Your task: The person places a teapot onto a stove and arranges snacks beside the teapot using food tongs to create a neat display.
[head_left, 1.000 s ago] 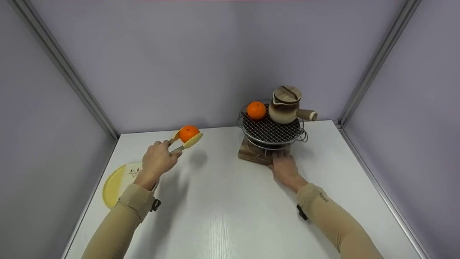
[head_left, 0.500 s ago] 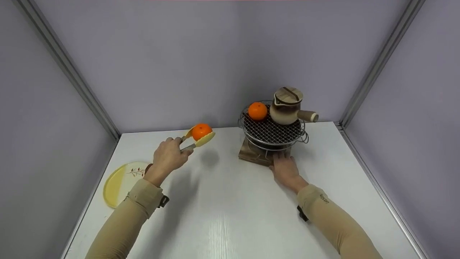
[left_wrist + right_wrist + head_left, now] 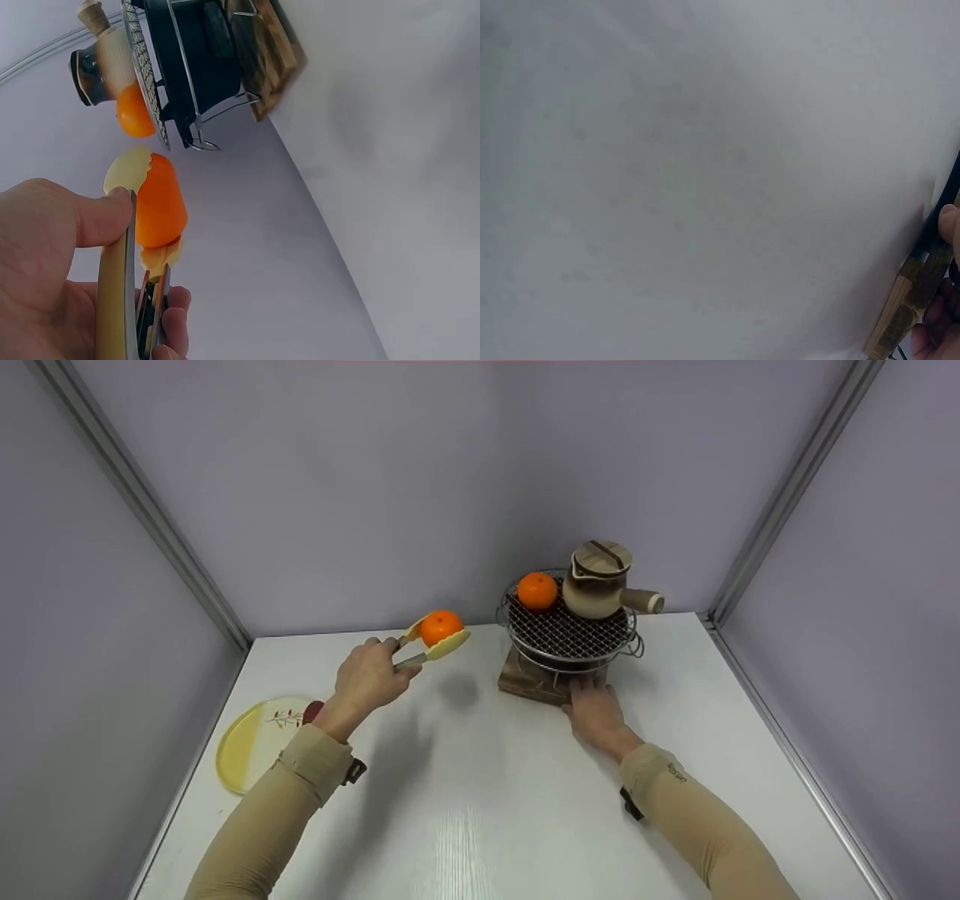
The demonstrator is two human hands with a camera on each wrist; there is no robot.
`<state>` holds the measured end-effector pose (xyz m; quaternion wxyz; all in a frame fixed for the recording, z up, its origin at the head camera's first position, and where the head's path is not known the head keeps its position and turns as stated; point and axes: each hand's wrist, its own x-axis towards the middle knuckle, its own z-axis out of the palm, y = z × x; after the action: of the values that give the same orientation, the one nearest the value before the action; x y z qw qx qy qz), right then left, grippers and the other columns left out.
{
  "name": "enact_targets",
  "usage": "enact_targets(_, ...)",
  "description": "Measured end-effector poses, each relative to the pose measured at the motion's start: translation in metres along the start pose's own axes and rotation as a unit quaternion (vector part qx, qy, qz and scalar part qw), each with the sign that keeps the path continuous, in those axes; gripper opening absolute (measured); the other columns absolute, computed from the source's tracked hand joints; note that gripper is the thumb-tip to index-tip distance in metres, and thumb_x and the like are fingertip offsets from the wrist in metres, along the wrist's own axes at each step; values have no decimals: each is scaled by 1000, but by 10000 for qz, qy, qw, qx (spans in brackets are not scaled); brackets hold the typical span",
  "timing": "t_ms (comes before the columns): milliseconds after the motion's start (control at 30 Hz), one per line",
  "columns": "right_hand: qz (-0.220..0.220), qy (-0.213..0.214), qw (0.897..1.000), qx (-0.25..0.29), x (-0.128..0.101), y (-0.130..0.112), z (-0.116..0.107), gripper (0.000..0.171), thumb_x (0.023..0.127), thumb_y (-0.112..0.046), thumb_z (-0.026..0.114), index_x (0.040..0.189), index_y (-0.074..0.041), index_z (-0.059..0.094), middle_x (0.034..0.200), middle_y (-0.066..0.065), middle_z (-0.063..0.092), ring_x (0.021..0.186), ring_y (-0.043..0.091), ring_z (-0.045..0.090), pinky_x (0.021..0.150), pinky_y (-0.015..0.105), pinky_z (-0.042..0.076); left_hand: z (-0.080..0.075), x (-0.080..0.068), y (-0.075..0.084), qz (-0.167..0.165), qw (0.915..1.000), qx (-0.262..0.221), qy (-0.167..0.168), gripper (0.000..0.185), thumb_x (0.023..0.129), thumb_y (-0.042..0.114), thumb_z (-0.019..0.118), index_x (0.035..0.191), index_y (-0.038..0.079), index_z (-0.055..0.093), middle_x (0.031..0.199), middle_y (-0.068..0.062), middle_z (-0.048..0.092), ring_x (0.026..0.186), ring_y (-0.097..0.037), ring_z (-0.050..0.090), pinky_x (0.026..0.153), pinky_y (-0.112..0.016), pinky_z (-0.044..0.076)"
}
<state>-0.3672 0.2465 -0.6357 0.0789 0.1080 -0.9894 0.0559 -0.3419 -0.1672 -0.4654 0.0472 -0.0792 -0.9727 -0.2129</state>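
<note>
Gripping with the left hand [image 3: 369,680] a pair of tongs with pale yellow scalloped tips and metal arms [image 3: 427,646], thumb and fingers curled round the arms and squeezing them together. Carrying between the two tips a small round orange tangerine [image 3: 440,626], lifted above the white table [image 3: 465,795], ahead of the left hand and to its right side. Resting the right hand [image 3: 596,714] against the dark wooden base [image 3: 529,684] of a small round stove with a wire mesh grill [image 3: 566,631]; fingers lying fairly straight at the near edge of the base, seemingly steadying it and not curling round anything, though partly hidden in the right wrist view. Standing on the mesh, beyond the right hand, a brown and cream ceramic pot with a wooden lid and a side handle [image 3: 598,582], and just beside it, on its left, a second orange tangerine [image 3: 537,590]. Lying behind the left wrist, near the table edge, a round yellow plate with a small twig drawing [image 3: 251,739]. Judging the step in hand: bringing the held fruit across to the grill. Doing it well probably needs steady pressure on the arms, since a round fruit can slip from the tips, and a free place on the mesh in front of the other fruit, away from the pot.
</note>
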Motion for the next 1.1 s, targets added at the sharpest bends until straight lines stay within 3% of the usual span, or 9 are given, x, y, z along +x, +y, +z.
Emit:
enact_targets(233, 23, -88, 10000, -2, 2, 0, -1, 66, 108, -31, 75, 154, 10, 51, 154, 35, 57, 138, 54, 60, 105, 65, 55, -1, 4, 17, 352, 9993, 17, -87, 46, 103, 41, 76, 129, 4, 76, 108, -18, 75, 93, -34, 68, 82, -53, 58)
enact_targets(433, 3, -51, 10000, -26, 3, 0, 0, 67, 107, -30, 76, 155, 9, 51, 155, 35, 56, 140, 55, 59, 106, 66, 54, -1, 8, 33, 461, 9987, -64, -228, 44, 103, 42, 77, 129, 6, 77, 108, -15, 76, 91, -30, 67, 83, -50, 59)
enact_targets(700, -55, -82, 9999, -39, 3, 0, 0, 72, 108, -31, 75, 159, 10, 46, 159, 36, 52, 143, 55, 56, 106, 65, 54, 1, 14, 49, 526, 9981, -160, -290, 45, 104, 44, 76, 131, 8, 78, 114, -14, 79, 103, -33, 72, 93, -55, 61)
enact_targets(867, 3, -206, 9998, 22, 2, 0, -1, 74, 110, -31, 71, 164, 9, 41, 165, 36, 47, 147, 55, 53, 109, 66, 53, 3, 20, 58, 622, 9976, -99, -304, 47, 103, 45, 78, 132, 7, 78, 115, -14, 78, 101, -32, 71, 91, -54, 61)
enact_targets(1100, -36, -6, 10000, -80, 1, 0, 1, 70, 109, -32, 74, 159, 9, 48, 157, 36, 56, 137, 55, 62, 104, 64, 57, 6, 27, 71, 811, 9962, -183, -260, 45, 102, 43, 79, 130, 8, 78, 124, -15, 80, 113, -36, 76, 97, -56, 63)
